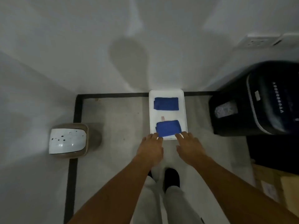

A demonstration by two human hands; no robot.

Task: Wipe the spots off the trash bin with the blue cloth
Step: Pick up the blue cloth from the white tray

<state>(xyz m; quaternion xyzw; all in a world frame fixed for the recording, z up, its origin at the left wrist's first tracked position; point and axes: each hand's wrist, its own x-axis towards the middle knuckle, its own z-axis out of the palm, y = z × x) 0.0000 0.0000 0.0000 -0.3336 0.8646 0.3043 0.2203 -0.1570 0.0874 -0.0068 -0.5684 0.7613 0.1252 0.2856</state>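
Floor [116, 120]: both hands, left [152, 147], right [189, 147], at cloth [168, 128].

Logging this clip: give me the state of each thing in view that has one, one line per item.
trash bin: upright on the floor, white lid closed, dark spots not yet wiped.
near blue cloth: folded, lying in the tray.
far blue cloth: folded, lying in the tray, untouched.
white tray: flat on the floor.
left hand: open, fingertips at the near cloth's edge.
right hand: open, at the tray's near edge.
black machine: upright, untouched.
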